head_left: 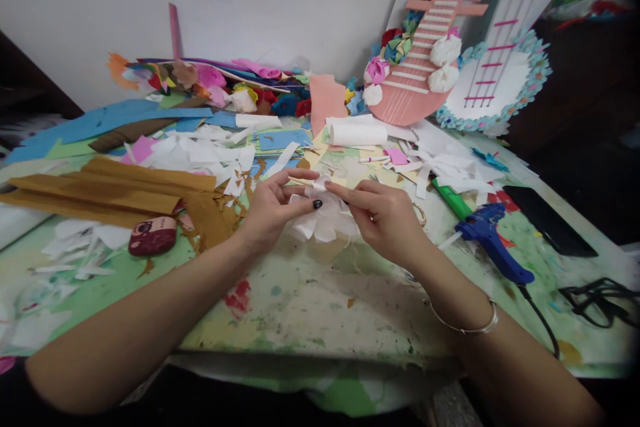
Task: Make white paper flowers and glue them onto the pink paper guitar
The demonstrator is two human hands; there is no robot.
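Forearms out over bench, I'm pinching white paper flower both sides: left hand steadying petals, right hand pressing gently, not crushing.

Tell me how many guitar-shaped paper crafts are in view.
2. The pink guitar leans at the back; the white guitar with a blue frilled rim stands right of it. None looks hidden.

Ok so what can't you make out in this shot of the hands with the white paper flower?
Head view only.
Centre of the white paper flower: covered by fingers of the left hand and right hand.
Black cable: cut off by the right edge.
Dark red object: its print is too blurred to read.
Guitar model: its top is cut off by the upper edge.
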